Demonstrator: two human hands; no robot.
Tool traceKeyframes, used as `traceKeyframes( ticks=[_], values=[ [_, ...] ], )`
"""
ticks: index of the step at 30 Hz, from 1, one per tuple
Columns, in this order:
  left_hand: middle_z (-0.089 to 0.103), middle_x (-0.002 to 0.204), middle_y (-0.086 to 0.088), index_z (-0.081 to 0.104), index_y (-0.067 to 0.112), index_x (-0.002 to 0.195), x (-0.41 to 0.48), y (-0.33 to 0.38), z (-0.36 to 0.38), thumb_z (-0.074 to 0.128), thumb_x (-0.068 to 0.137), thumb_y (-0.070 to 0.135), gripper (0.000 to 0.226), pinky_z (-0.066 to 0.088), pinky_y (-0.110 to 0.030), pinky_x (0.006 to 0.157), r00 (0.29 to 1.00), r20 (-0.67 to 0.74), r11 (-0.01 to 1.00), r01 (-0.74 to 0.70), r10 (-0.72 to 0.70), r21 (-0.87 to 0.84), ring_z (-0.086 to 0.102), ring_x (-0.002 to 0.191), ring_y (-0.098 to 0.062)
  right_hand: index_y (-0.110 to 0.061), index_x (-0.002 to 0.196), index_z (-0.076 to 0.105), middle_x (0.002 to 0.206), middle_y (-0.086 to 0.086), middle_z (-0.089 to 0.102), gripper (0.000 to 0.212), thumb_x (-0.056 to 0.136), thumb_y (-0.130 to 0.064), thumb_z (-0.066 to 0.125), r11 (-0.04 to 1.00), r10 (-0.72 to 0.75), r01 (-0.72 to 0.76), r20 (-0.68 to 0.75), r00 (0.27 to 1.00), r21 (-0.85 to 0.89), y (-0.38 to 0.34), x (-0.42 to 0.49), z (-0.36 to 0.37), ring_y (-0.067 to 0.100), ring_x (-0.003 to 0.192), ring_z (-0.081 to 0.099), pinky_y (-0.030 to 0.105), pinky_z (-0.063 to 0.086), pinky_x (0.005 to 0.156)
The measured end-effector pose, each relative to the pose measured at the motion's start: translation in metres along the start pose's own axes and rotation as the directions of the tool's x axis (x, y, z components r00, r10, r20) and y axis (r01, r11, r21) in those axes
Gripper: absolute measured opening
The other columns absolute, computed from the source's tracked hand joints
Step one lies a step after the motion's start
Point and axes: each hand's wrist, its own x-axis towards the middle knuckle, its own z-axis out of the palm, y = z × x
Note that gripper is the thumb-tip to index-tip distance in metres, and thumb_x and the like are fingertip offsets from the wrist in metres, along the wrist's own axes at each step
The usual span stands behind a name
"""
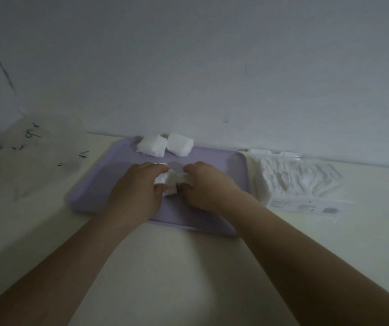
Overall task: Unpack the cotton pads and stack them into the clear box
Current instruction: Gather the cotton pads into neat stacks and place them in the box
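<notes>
My left hand [139, 184] and my right hand [202, 184] meet over the middle of a lilac tray [90, 184], both gripping a small bunch of white cotton pads [172, 181] between them. Two short stacks of cotton pads lie at the tray's far edge, the left stack [151, 145] touching the right stack [179, 144]. To the right of the tray lies the opened plastic pack of cotton pads [297, 182], many pads still inside. I cannot make out a clear box for certain.
A crumpled clear plastic sheet [38, 147] with dark markings lies at the far left on the pale tabletop. A white wall rises just behind the tray. A small clear plastic piece [273, 152] sits behind the pack.
</notes>
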Motion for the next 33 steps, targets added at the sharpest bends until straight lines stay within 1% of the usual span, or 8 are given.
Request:
traceKeyframes(
  ticks=[3, 6, 10, 15, 22, 26, 29, 33],
  values=[
    [0.070, 0.125, -0.009, 0.068, 0.012, 0.129, 0.000, 0.001, -0.001, 0.062, 0.083, 0.020, 0.047, 0.054, -0.047, 0.096, 1.000, -0.022, 1.000, -0.011, 0.011, 0.001, 0.064, 0.111, -0.038, -0.017, 0.138, 0.062, 0.138, 0.009, 0.065, 0.054, 0.087, -0.033, 0.072, 0.993, 0.019, -0.015, -0.034, 0.999, 0.115, 0.014, -0.006, -0.010, 0.028, 0.129, 0.059, 0.033, 0.045, 0.108],
    [0.068, 0.127, -0.007, 0.067, 0.013, 0.129, 0.001, 0.002, -0.004, 0.059, 0.082, 0.018, 0.048, 0.051, -0.042, 0.100, 1.000, -0.016, 1.000, -0.002, 0.001, -0.025, 0.062, 0.115, -0.035, -0.017, 0.103, 0.078, 0.104, 0.003, 0.077, 0.020, 0.087, -0.015, 0.066, 0.984, 0.062, -0.041, -0.121, 0.991, 0.171, 0.029, -0.013, -0.013, 0.021, 0.098, 0.069, 0.028, 0.052, 0.089],
    [0.069, 0.123, -0.006, 0.070, 0.012, 0.120, 0.007, 0.012, -0.006, 0.050, 0.076, 0.015, 0.048, 0.050, -0.041, 0.102, 0.996, -0.076, 0.998, -0.045, 0.041, -0.053, 0.061, 0.116, -0.033, -0.016, 0.055, 0.040, 0.048, -0.007, 0.041, 0.045, 0.093, -0.022, 0.064, 0.922, 0.205, -0.087, -0.286, 0.936, 0.377, 0.038, -0.020, -0.008, 0.007, 0.048, 0.038, 0.018, 0.034, 0.050],
    [0.070, 0.127, -0.007, 0.070, 0.020, 0.125, 0.025, 0.036, 0.004, 0.053, 0.094, 0.015, 0.036, 0.051, -0.037, 0.101, 0.999, -0.030, 0.994, -0.021, 0.018, -0.106, 0.064, 0.117, -0.028, -0.005, 0.076, 0.064, 0.073, 0.010, 0.074, 0.026, 0.092, -0.026, 0.066, 0.564, 0.388, -0.044, -0.217, 0.896, 0.825, 0.042, -0.026, 0.001, 0.027, 0.071, 0.072, 0.045, 0.062, 0.073],
    [0.072, 0.119, -0.006, 0.065, 0.020, 0.124, 0.048, 0.040, 0.028, 0.067, 0.094, 0.031, 0.032, 0.050, -0.033, 0.085, 0.977, 0.208, 0.999, 0.042, -0.040, -0.007, 0.066, 0.112, -0.027, -0.008, 0.102, 0.071, 0.096, 0.016, 0.078, 0.011, 0.103, -0.012, 0.060, 0.081, 0.311, -0.043, 0.016, 0.950, 0.996, 0.047, -0.042, 0.004, 0.030, 0.087, 0.074, 0.038, 0.062, 0.075],
    [0.064, 0.131, -0.002, 0.066, 0.018, 0.128, 0.047, 0.043, 0.021, 0.065, 0.089, 0.023, 0.039, 0.047, -0.034, 0.106, 0.988, 0.151, 0.997, -0.025, 0.036, -0.075, 0.059, 0.123, -0.023, -0.002, 0.095, 0.073, 0.092, 0.019, 0.075, 0.012, 0.100, -0.009, 0.064, -0.006, 0.321, -0.053, 0.052, 0.946, 0.999, 0.049, -0.042, 0.003, 0.033, 0.085, 0.071, 0.046, 0.061, 0.085],
    [0.068, 0.107, 0.004, 0.072, 0.020, 0.100, 0.038, 0.053, 0.012, 0.067, 0.082, 0.023, 0.019, 0.049, -0.031, 0.095, 0.977, -0.162, 0.979, -0.157, 0.136, -0.128, 0.062, 0.106, -0.018, 0.000, 0.092, 0.072, 0.089, 0.022, 0.074, 0.017, 0.101, -0.008, 0.062, -0.035, 0.329, -0.042, 0.052, 0.943, 0.998, 0.045, -0.040, 0.004, 0.033, 0.081, 0.072, 0.048, 0.062, 0.085],
    [0.064, 0.088, 0.007, 0.071, 0.020, 0.082, 0.020, 0.073, 0.018, 0.067, 0.077, 0.037, 0.018, 0.050, -0.035, 0.076, 0.983, -0.086, 0.963, -0.175, 0.160, -0.206, 0.061, 0.086, -0.014, 0.001, 0.087, 0.077, 0.100, 0.039, 0.068, 0.026, 0.100, -0.017, 0.063, 0.024, 0.275, -0.034, 0.026, 0.961, 0.999, 0.042, -0.038, 0.009, 0.035, 0.087, 0.068, 0.059, 0.055, 0.096]
  ],
)
